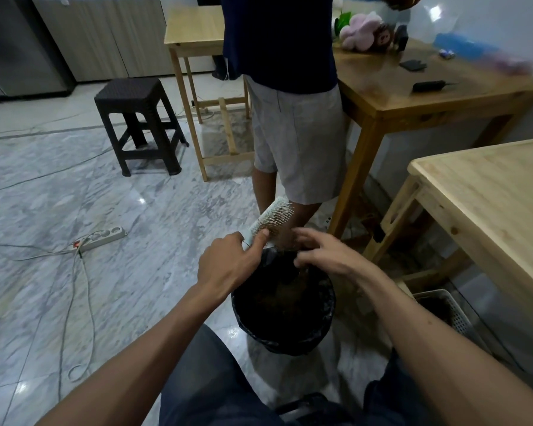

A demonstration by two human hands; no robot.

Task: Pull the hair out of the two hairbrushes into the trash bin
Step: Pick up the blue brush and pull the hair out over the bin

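Clearly the white paddle hairbrush point(271, 217) is a light, stiff thing, best gripped at the handle, and that is where the left hand point(228, 259) has it: fingers wrapped around the handle, thumb pressed up along the base of the head, bristles facing right over the trash bin point(285, 305). Tangled hair point(285, 238) in the bristles looks soft and clingy, likely to come away in a wad if pinched low near the pad and peeled. To its right, the right hand point(323, 252) curls half-closed at that wad, fingertips pinched into it, just above the black-lined bin (which already seems to hold brown hair). A second brush I cannot find.

Around them: glossy marble floor point(130, 272) with a power strip point(102, 238) and loose cables at left, a dark stool point(139, 118) behind, someone standing beyond the bin, wooden tables point(490, 192) at right.
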